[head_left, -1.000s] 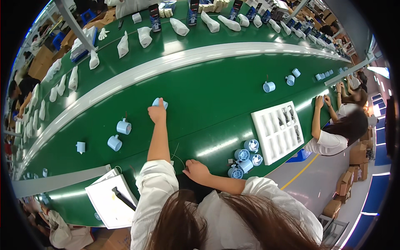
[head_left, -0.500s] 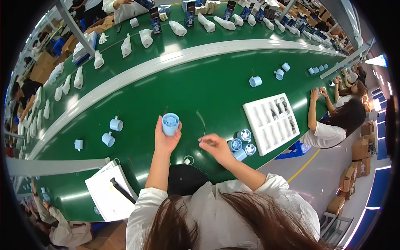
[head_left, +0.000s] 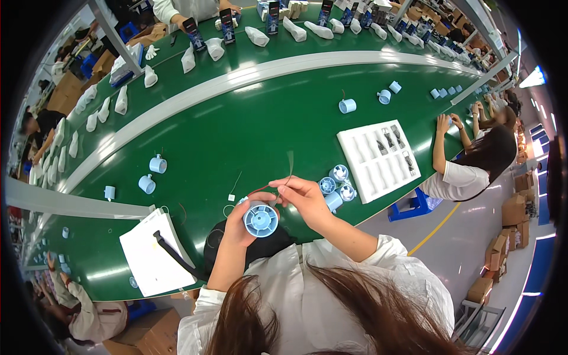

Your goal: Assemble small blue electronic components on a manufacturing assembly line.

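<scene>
My left hand [head_left: 239, 229] is wrapped round a light blue cylindrical plastic housing [head_left: 261, 219], its spoked round end turned up towards me. A thin red wire [head_left: 258, 190] runs from beside the housing to the fingertips of my right hand [head_left: 303, 200]. Those fingers are pinched on a thin dark strip [head_left: 290, 164], which stands up from them; whether the wire is also gripped is hard to make out. Right of my right hand, several similar blue housings [head_left: 327, 185] stand close together, some with white fan blades inside.
A white foam tray [head_left: 368, 192] with small dark parts lies to the right. White sheets with a black strap [head_left: 171, 254] lie at the left. More blue housings [head_left: 147, 184] are scattered about the green table. A raised white rail [head_left: 236, 78] crosses beyond. A co-worker [head_left: 452, 177] sits at right.
My left hand has brought the housing down and nearer to me, turning it. My right hand has moved up to it, and the two hands now meet at the red wire.
</scene>
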Demonstrator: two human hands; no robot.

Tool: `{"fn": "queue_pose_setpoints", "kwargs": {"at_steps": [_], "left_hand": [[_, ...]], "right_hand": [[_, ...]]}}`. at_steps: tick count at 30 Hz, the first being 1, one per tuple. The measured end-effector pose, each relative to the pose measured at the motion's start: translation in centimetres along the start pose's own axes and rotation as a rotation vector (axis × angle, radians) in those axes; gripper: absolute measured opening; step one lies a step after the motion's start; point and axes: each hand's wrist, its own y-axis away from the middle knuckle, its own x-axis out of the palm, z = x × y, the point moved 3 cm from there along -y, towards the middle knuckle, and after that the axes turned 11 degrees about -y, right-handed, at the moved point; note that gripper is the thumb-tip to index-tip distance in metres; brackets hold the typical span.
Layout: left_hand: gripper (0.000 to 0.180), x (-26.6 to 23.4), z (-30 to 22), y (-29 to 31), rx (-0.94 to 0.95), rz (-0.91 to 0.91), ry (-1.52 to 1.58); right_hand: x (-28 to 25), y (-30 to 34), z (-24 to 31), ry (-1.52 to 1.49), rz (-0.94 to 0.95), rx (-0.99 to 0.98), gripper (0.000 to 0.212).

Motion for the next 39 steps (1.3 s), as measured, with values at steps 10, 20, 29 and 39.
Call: {"fn": "queue_pose_setpoints", "kwargs": {"at_steps": [10, 20, 29, 39], "left_hand": [[0.055, 0.0, -0.4, 1.2, 0.075, -0.107, -0.17], [0.047, 0.3, -0.7, 0.9, 0.121, -0.331, -0.211], [0.036, 1.5, -1.8, 0.8, 0.185, -0.27, -0.039], [0.04, 1.6, -1.9, 1.1, 0.194, -0.278, -0.161]], "right_hand": [[0.4, -0.2, 0.5, -0.11, 0.005, 0.192, 0.018], [1.2, -0.1, 4.8, -0.038, -0.01, -0.008, 0.011], [4.4, 2.2, 4.1, 0.695, 0.095, -0.374, 0.007], [4.7, 2.3, 4.0, 0.787, 0.13, -0.397, 0.007]]}}
